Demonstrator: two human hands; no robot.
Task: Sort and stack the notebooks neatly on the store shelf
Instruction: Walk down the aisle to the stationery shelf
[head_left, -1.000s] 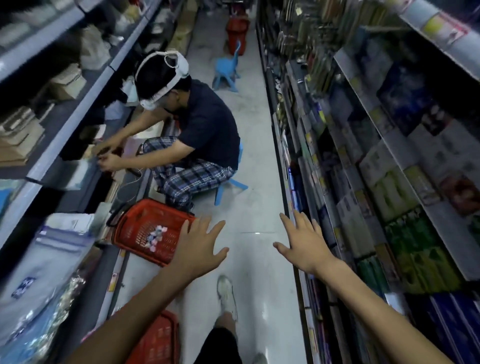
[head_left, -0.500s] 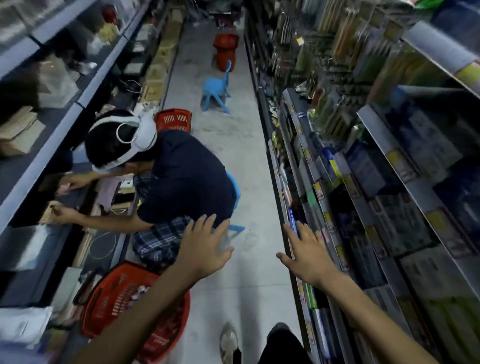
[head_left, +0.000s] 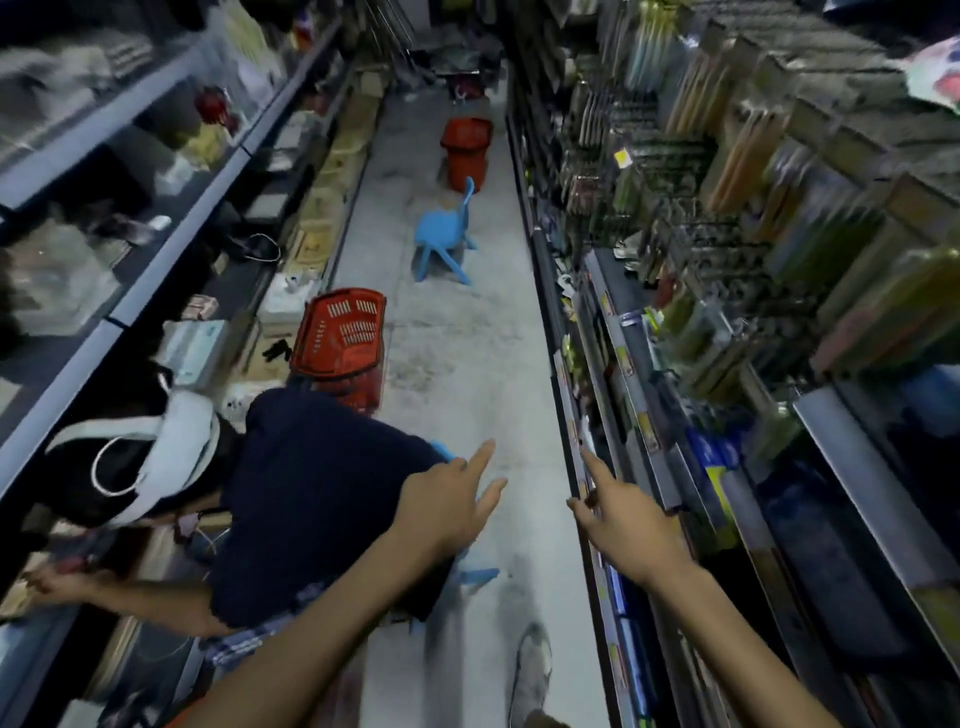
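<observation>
Notebooks with flat blue covers (head_left: 709, 457), blurred, lay on the low grey metal shelf (head_left: 631, 374) at right, near the right hand (head_left: 626, 525); left hand (head_left: 447, 506) over the pale aisle floor (head_left: 457, 353); both hands spread open, empty

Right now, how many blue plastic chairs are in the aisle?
2. One blue chair stands free mid-aisle, just short of the far red baskets. The second chair is under the crouching person, mostly hidden: only blue bits show. Others may be hidden.
</observation>
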